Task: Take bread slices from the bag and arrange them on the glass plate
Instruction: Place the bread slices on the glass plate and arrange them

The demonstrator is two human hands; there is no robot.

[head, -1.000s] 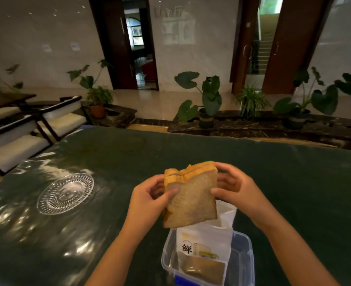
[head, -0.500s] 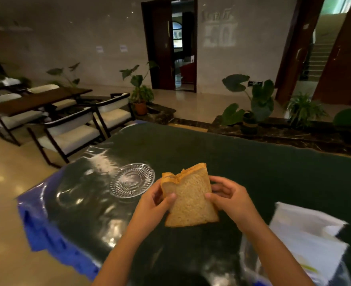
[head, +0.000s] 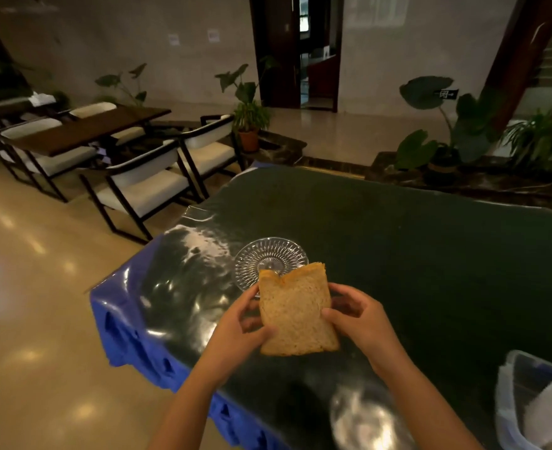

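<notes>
I see no readable brand or label on anything in front of me; two pale paper notices (head: 193,37) on the far wall in the upper left and a small dark sign (head: 444,93) among the leaves at upper right are too blurred to read.

Both hands grasp the tan, square slices of bread (head: 295,312), held upright at lower centre. My left hand (head: 239,329) pinches the stack's left edge, thumb on the front face, and my right hand (head: 359,319) clasps the right edge the same way, fingers curled behind. I cannot tell how many slices are in the stack, since only the front face and a crust edge show.

The clear, ribbed round glass plate (head: 269,259) lies just above the bread in the frame, on the dark green glossy table (head: 414,254), its near rim hidden behind the bread's top edge. A clear plastic tub (head: 508,414) with something pale in it sits at the lower right corner.

Compared with half a second ago, the view has swung further left: the plate now sits directly behind the bread rather than off to its left, the white bag has almost left the frame, and more of the blue table edge (head: 131,332) and the white-cushioned chairs (head: 151,190) shows. The two-handed hold is unchanged.
</notes>
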